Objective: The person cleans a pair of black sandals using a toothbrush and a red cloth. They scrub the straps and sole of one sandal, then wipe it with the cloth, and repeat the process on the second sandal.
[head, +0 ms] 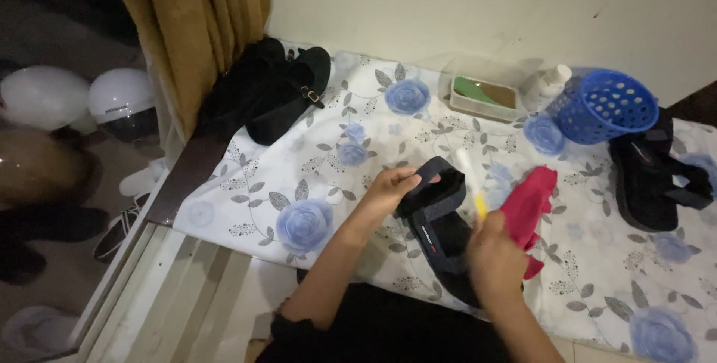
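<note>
My left hand (390, 188) grips the strap end of a dark sandal (435, 221) that lies on a white cloth with blue flowers (299, 184). Over the sandal's near part, my right hand (494, 257) holds a thin brush with a yellow and white handle (472, 184), blurred by motion. A red rag (529, 210) lies right beside that hand, touching it; whether the hand also holds it I cannot tell.
A second dark sandal (651, 176) lies at the right. A blue perforated basket (603, 107) is tipped on its side near a white bottle (549, 83) and a clear box (484, 95). Black shoes (269, 94) sit by an ochre curtain (190, 27). Helmets (119, 98) rest on the floor at left.
</note>
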